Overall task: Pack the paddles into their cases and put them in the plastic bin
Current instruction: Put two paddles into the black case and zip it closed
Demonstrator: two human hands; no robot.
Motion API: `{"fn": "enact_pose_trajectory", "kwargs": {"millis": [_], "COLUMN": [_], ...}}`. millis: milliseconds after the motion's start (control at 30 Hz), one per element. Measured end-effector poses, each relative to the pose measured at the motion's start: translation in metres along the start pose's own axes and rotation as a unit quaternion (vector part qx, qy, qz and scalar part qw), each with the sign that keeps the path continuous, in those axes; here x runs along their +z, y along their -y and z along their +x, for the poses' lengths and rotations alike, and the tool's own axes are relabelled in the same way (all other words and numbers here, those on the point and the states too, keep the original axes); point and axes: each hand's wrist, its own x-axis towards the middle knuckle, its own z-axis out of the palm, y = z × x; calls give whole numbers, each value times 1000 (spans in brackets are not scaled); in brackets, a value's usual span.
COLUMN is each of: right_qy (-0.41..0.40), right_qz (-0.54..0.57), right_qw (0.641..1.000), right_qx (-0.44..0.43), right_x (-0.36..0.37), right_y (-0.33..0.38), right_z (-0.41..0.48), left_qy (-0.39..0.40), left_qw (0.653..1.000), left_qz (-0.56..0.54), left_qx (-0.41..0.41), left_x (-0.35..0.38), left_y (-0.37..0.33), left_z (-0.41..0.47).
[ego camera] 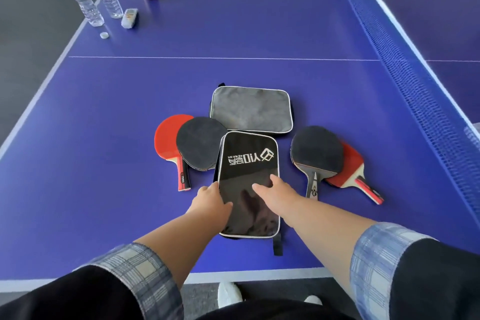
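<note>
While the left hand (211, 196) grips the glossy black zippered fabric case (248, 184) at frame centre, the right hand (276, 193) rests flat, unclenched; recommend pinning it and finding the zip.

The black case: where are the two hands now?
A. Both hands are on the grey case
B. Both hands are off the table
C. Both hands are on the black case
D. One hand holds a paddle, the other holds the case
C: the left hand grips the left edge of the black case and the right hand lies on its top; no paddle is held.
</note>
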Motion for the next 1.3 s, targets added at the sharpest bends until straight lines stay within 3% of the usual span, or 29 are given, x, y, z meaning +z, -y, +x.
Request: {"fn": "enact_pose_trajectory", "kwargs": {"millis": [133,267,400,500,567,667,800,1000,1067,1167,1300], "right_qy": [11,38,72,102,81,3,-35,4,4,-43,-52], "right_qz": [34,135,358,433,401,297,286,207,174,-6,-40], "right_qw": [999,990,931,895,911,949,953,977,984,998,996], "right_qx": [-20,-1,-1,-28,-56,-105,-94,-51,-32,-41,-53], "right_x": [-3,-15,-44,-74,-92,-113,-133,-154,-157,-163,-162], "right_y": [0,3,8,-4,-18,-48,-83,-111,-116,-126,-134], "right_z": [-5,-16,-28,-33,-36,-33,-23,8,21,36,44], "left_qy": [-66,-143,-73,-7,16,67,121,92,84,92,98], "left_qw": [998,984,959,962,967,964,960,940,938,937,944], "left_qz": [-7,-74,-202,-131,-50,-13,100,282,311,318,299], "left_qx": [-1,72,186,240,250,255,231,167,130,108,95], "left_x": [2,-1,12,34,52,82,117,145,148,148,151], "left_y": [-1,-28,-72,-98,-112,-130,-148,-149,-140,-129,-129], "left_z": [-2,-23,-35,-38,-41,-40,-32,-12,-7,-6,-11]}}
